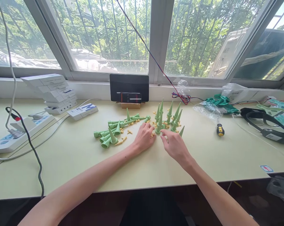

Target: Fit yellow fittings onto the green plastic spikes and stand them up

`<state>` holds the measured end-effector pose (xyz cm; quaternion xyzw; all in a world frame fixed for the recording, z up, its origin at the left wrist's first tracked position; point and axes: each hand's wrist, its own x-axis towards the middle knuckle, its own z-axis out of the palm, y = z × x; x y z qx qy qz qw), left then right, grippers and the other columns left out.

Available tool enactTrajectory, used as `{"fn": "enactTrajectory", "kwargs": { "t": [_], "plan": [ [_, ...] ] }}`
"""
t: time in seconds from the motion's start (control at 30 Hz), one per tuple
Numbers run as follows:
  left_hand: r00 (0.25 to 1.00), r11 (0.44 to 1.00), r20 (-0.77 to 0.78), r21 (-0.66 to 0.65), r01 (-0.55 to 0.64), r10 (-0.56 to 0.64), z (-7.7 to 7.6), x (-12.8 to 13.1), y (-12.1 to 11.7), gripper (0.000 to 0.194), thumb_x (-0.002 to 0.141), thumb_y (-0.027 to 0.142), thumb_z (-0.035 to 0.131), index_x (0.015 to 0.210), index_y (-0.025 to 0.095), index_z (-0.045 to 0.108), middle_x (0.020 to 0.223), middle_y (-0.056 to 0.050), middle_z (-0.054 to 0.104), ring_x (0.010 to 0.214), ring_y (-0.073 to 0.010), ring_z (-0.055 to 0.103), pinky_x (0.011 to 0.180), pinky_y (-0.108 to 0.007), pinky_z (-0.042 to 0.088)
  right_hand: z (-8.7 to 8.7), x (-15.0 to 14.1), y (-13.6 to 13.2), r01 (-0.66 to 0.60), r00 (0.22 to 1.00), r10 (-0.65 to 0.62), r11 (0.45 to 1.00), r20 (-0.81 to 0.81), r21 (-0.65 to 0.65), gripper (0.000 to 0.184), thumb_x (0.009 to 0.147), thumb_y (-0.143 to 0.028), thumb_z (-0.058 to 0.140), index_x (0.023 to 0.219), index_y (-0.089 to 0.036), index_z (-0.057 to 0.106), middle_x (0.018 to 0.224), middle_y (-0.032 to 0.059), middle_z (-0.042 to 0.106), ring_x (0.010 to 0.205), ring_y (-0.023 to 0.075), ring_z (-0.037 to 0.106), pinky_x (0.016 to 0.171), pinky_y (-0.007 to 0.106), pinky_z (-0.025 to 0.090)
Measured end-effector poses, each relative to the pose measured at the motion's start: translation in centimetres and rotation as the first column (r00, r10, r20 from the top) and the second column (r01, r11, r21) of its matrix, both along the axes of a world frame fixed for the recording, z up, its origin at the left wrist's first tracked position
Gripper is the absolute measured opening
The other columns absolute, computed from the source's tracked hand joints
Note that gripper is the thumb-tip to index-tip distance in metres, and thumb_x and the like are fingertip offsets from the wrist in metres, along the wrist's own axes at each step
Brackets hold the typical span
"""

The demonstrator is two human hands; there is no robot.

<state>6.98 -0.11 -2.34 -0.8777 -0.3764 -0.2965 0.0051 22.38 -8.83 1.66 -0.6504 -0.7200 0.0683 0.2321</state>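
Several green plastic cone spikes stand upright [168, 116] in a cluster at the middle of the pale green table [73, 163]. More green spikes lie on their sides in a pile [113, 131] to the left, with small yellow pieces [122, 140] scattered around. My left hand [144, 138] rests palm down between the pile and the standing cluster, fingers curled over a small yellow piece. My right hand [174, 145] pinches at the base of a standing green spike [159, 125] at the cluster's near edge.
A dark tablet [129, 88] with a phone leans at the windowsill. White boxes [54, 92] and a power strip [17, 133] with cables sit at the left. A yellow-handled screwdriver [220, 129], plastic bags, teal parts and a black strap [266, 124] lie at the right.
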Motion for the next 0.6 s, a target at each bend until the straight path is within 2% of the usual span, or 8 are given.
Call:
{"fn": "enactTrajectory", "kwargs": {
  "t": [0.07, 0.13, 0.2, 0.33, 0.4, 0.5, 0.6],
  "plan": [
    [0.999, 0.999, -0.011, 0.005, -0.04, 0.04, -0.2, -0.1, 0.3, 0.012, 0.083, 0.016, 0.054, 0.09, 0.019, 0.063, 0.094, -0.013, 0.058, 0.093, -0.0292, 0.049, 0.082, -0.043, 0.046, 0.1, -0.5, 1.0, -0.039, 0.99, 0.043, 0.999, 0.134, -0.031, 0.034, 0.099, -0.022, 0.035, 0.124, -0.021, 0.057, 0.096, 0.0076, 0.07, 0.083, 0.0196, 0.066, 0.067, 0.025, 0.042],
    [0.997, 0.997, -0.015, 0.012, -0.075, 0.075, -0.3, -0.2, 0.7, 0.013, 0.083, 0.015, 0.052, 0.089, 0.018, 0.063, 0.097, -0.014, 0.058, 0.094, -0.0301, 0.047, 0.082, -0.044, 0.044, 0.0, -0.7, 2.0, -0.091, 0.962, 0.118, 0.988, 0.245, -0.121, 0.033, 0.097, -0.019, 0.035, 0.121, -0.022, 0.058, 0.085, 0.0069, 0.069, 0.076, 0.0205, 0.066, 0.06, 0.025, 0.038],
    [0.995, 0.995, -0.01, 0.015, -0.098, 0.098, -0.2, -0.3, 1.4, 0.013, 0.083, 0.018, 0.053, 0.09, 0.017, 0.064, 0.1, -0.014, 0.058, 0.094, -0.0303, 0.046, 0.082, -0.044, 0.044, -0.3, -0.9, 2.9, -0.095, 0.94, 0.146, 0.98, 0.31, -0.172, 0.034, 0.095, -0.017, 0.036, 0.122, -0.022, 0.057, 0.083, 0.0076, 0.068, 0.074, 0.0213, 0.066, 0.058, 0.024, 0.036],
    [0.992, 0.992, -0.049, -0.051, -0.119, 0.117, 0.3, 0.0, 3.6, 0.018, 0.08, 0.021, 0.056, 0.093, 0.017, 0.067, 0.101, -0.014, 0.058, 0.095, -0.0309, 0.046, 0.083, -0.045, 0.041, -0.8, -1.0, 3.9, -0.081, 0.926, 0.157, 0.971, 0.344, -0.225, 0.035, 0.095, -0.017, 0.038, 0.126, -0.022, 0.054, 0.088, 0.0099, 0.068, 0.079, 0.0237, 0.067, 0.061, 0.026, 0.037],
    [0.991, 0.982, -0.08, -0.145, -0.12, 0.109, 0.4, 0.4, 4.9, 0.024, 0.077, 0.021, 0.058, 0.098, 0.018, 0.069, 0.101, -0.013, 0.058, 0.097, -0.031, 0.047, 0.086, -0.045, 0.04, -0.8, -1.0, 4.0, -0.06, 0.926, 0.147, 0.967, 0.347, -0.248, 0.035, 0.094, -0.019, 0.04, 0.127, -0.022, 0.053, 0.091, 0.011, 0.068, 0.082, 0.0249, 0.067, 0.062, 0.026, 0.038],
    [0.992, 0.975, -0.09, -0.2, -0.101, 0.085, 0.5, 1.2, 6.8, 0.037, 0.07, 0.02, 0.063, 0.106, 0.02, 0.071, 0.1, -0.011, 0.059, 0.096, -0.0303, 0.049, 0.085, -0.043, 0.04, -0.7, -0.8, 3.8, -0.051, 0.929, 0.141, 0.964, 0.341, -0.26, 0.033, 0.095, -0.019, 0.04, 0.125, -0.021, 0.054, 0.09, 0.0107, 0.068, 0.083, 0.0249, 0.067, 0.063, 0.027, 0.039],
    [0.995, 0.971, -0.083, -0.226, -0.075, 0.057, 0.4, 1.8, 7.6, 0.035, 0.069, 0.018, 0.062, 0.103, 0.021, 0.073, 0.098, -0.01, 0.06, 0.094, -0.0295, 0.051, 0.086, -0.042, 0.04, -0.7, -0.5, 3.5, -0.048, 0.93, 0.136, 0.966, 0.342, -0.253, 0.031, 0.095, -0.02, 0.039, 0.122, -0.021, 0.056, 0.088, 0.01, 0.068, 0.082, 0.0249, 0.067, 0.062, 0.027, 0.038]
  ]
}}
